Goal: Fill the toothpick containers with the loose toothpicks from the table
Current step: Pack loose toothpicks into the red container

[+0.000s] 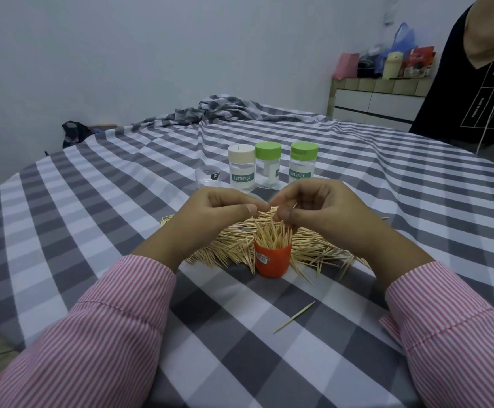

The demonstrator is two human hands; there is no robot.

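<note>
An orange container (272, 262) stands on the checked cloth, stuffed with upright toothpicks. A wide pile of loose toothpicks (228, 245) lies behind and around it. Both hands hover just above the container's mouth. My right hand (319, 210) pinches a few toothpicks that point down into the container. My left hand (219, 213) has its fingers curled, thumb against forefinger, and seems to pinch a toothpick. Three clear "TOOTHPICK" jars stand closed behind the pile: one with a cream lid (241, 169) and two with green lids (267, 167) (303, 164).
A clear lid or small cup (207, 176) lies left of the jars. One stray toothpick (294, 317) lies near the front. A person in dark clothes (475, 83) stands at the far right. A cabinet (375, 101) with bags is behind the table.
</note>
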